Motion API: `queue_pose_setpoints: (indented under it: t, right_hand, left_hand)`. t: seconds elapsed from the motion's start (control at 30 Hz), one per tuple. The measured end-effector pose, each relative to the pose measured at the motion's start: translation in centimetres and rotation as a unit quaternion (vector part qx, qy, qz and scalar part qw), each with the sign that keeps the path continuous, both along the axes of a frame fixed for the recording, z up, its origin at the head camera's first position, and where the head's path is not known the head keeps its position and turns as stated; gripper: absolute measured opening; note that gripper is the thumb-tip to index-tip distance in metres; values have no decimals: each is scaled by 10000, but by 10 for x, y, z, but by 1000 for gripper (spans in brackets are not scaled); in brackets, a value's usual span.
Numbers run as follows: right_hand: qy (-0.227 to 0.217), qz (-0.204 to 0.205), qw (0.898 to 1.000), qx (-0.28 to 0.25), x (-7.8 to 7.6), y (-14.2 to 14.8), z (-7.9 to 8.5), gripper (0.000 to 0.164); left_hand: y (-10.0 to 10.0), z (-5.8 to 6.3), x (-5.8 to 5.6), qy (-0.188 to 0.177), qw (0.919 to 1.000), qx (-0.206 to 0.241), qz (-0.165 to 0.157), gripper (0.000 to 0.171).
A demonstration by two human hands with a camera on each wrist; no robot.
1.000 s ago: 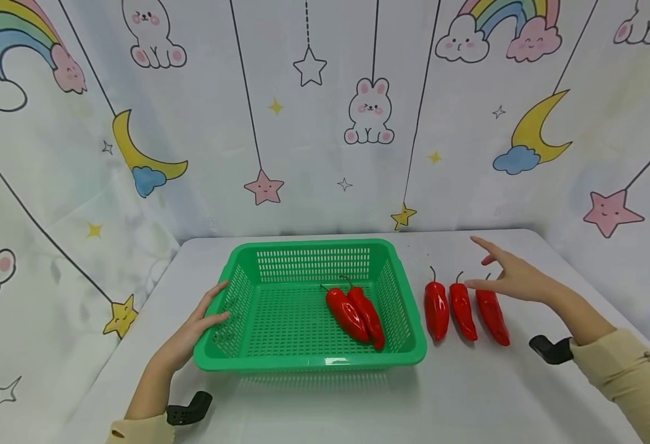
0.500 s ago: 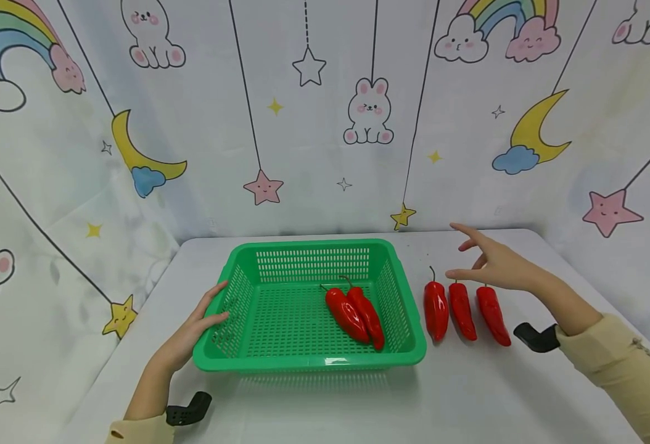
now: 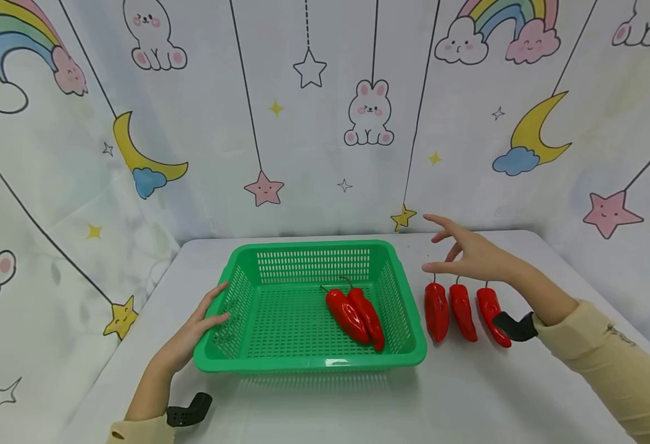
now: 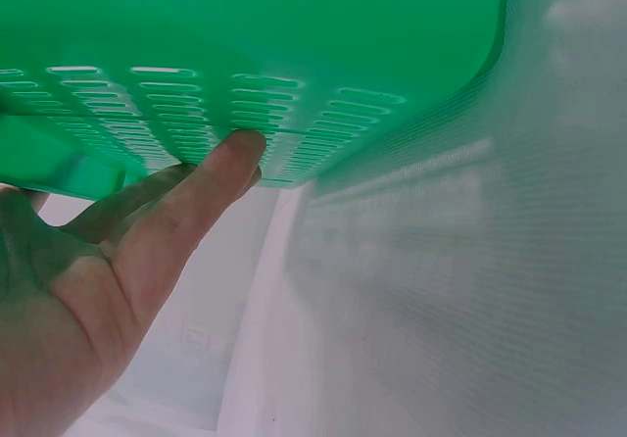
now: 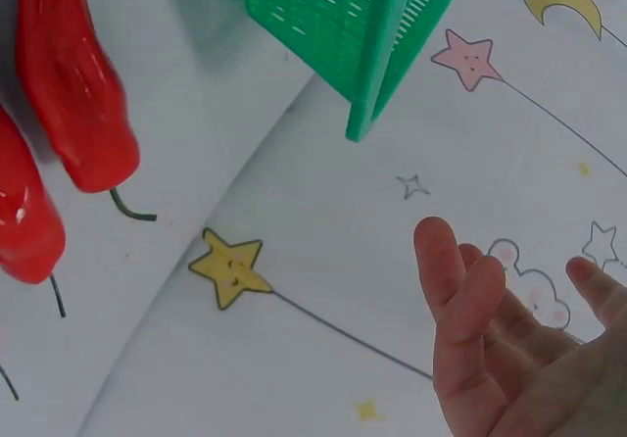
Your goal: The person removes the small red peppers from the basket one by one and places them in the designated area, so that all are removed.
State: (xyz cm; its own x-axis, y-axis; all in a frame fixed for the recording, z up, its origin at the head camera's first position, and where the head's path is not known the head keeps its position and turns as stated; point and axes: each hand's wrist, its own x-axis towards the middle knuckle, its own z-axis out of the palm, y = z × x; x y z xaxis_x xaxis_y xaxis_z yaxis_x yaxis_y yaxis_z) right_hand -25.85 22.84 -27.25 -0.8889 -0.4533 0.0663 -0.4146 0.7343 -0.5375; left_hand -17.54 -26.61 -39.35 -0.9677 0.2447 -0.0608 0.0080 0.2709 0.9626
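A green plastic basket point(image 3: 309, 365) holds two red peppers side by side, toward its right end; one is a plump pepper point(image 3: 347, 316). My left hand point(image 3: 189, 330) holds the basket's left rim. In the left wrist view, a finger point(image 4: 186, 212) of it lies against the slotted outer wall. My right hand point(image 3: 472, 254) hovers empty with fingers and thumb spread, above the stem end of the nearest table pepper point(image 3: 436, 312). Beside that one lie a middle pepper point(image 3: 462, 312) and a right-hand pepper point(image 3: 488, 306), the last partly covered by the right wrist's camera.
Basket and loose peppers share a white table point(image 3: 325, 413). A pale printed curtain point(image 3: 314, 154) with rabbits, stars and moons stands behind the table and along its sides. Black cameras are strapped to both wrists, the left camera point(image 3: 190, 410) just over the tabletop.
My right hand has moved left and slightly up, from over the right-hand pepper to over the one nearest the basket. My left hand, the basket and the peppers have stayed put.
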Motion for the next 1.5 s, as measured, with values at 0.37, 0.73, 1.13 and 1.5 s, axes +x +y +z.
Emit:
queue_pose_setpoints:
  t: [0.37,0.73,1.13,1.5]
  right_hand:
    - [116,274,9996,-34,2,-29,8,93]
    - [135,640,9978,-120,1,-55,15,91]
    - [167,933,9955,-86,0,-79,14,89]
    - [-28,1302,9914,-119,-3,-104,12,88]
  left_hand:
    - [0,-1,-1,72,10000,-51,15,63]
    - [0,-1,-2,88,10000,-43,8,63]
    - [1,0,-2,106,9999,-35,-36,63]
    - [1,1,0,148,9998,-100,-8,64]
